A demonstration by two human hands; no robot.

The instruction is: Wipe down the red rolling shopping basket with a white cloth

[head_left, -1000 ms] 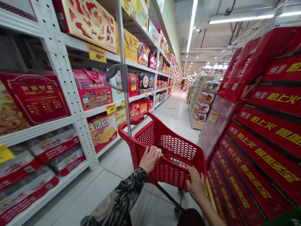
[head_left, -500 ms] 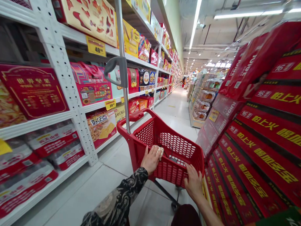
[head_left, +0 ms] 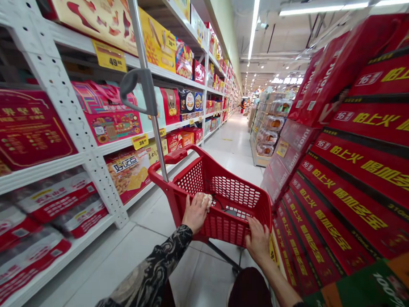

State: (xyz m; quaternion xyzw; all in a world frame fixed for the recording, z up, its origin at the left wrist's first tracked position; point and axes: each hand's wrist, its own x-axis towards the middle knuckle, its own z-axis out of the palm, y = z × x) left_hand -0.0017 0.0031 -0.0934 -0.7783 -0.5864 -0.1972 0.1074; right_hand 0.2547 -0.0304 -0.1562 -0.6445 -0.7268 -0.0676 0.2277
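So the red plastic mesh shopping trolley (head_left: 195, 183) is sitting on the pale tiled floor (head_left: 150, 231) mid-aisle, right in front of the person. The left hand (head_left: 195, 213) is on the near rim, fingers curled over it with a small crumpled off-white wad (head_left: 206, 200) tucked under them. The right hand (head_left: 257, 236) has its fingers wrapped round the rim's near right corner. A grey metal pull handle (head_left: 148, 95) sticks up on the trolley's left. White shelves of boxed snacks (head_left: 90, 156) are on the left, and stacked red drink cartons (head_left: 356, 170) sit close on the right.

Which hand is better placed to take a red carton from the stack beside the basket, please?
Probably the right hand: it grips the basket rim next to the red cartons, while the left hand holds a pale wad.
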